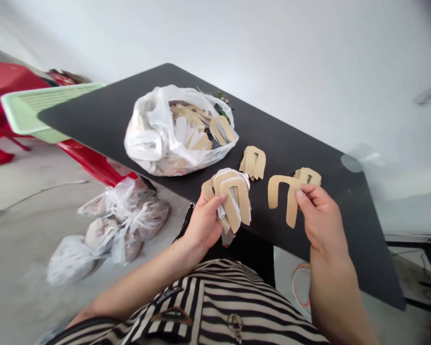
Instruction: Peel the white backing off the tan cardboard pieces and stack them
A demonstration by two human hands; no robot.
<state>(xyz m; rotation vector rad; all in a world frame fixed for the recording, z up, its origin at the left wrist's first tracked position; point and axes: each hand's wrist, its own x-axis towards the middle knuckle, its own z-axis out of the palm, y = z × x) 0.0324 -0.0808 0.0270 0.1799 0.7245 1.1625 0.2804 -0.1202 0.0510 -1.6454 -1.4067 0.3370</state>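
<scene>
My left hand (208,223) is closed round a fanned stack of U-shaped tan and white pieces (233,201), held over the table's near edge. Between thumb and fingers, my right hand (321,213) pinches a single tan U-shaped piece (291,201), its two legs pointing down. Partly behind that piece, a small pile of tan U-shaped pieces (311,176) lies on the table. Another small pile (253,163) rests between the hands, farther back. A white plastic bag (147,129) stands open on the table, holding many more such pieces, tan and white.
The dark table (309,143) runs along a pale wall. Tied clear plastic bags (129,215) lie on the floor to the left. A pale green tray (28,110) and red furniture (10,79) stand beyond the table's left end. Some clear plastic (359,158) is at the right.
</scene>
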